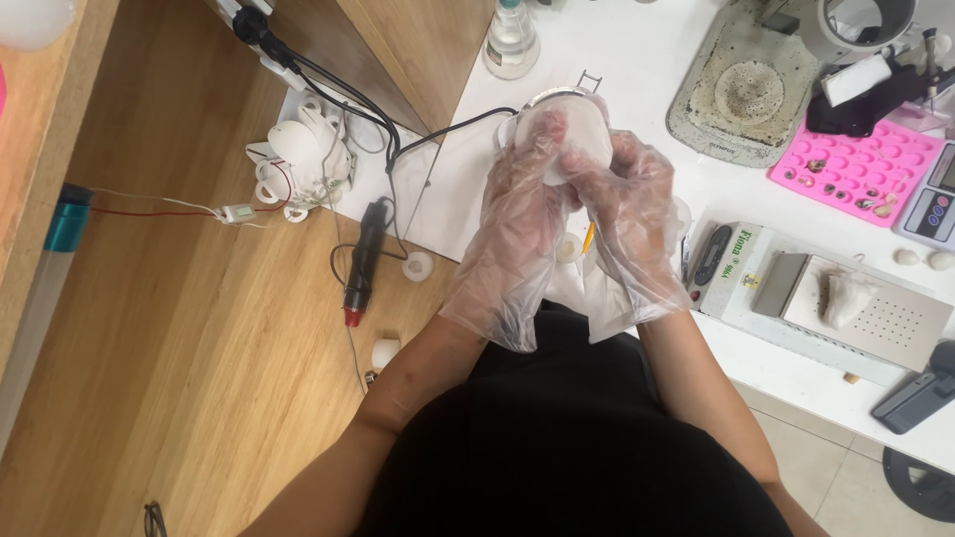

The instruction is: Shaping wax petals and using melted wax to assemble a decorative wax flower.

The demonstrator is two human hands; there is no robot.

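Your left hand [517, 214] and right hand [632, 224], both in loose plastic gloves, are curled together around a white lump [577, 149], probably clay, held above a metal cup [557, 99] on the white bench [637, 60], so crumbs drop inside it.

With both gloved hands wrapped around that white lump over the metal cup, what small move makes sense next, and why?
Probably keep pressing and turning the white lump between the palms before lowering it. Both the left hand and the right hand, in thin clear gloves, close around it just above the round metal cup, so it sits held, not released. How soft it is cannot be told.
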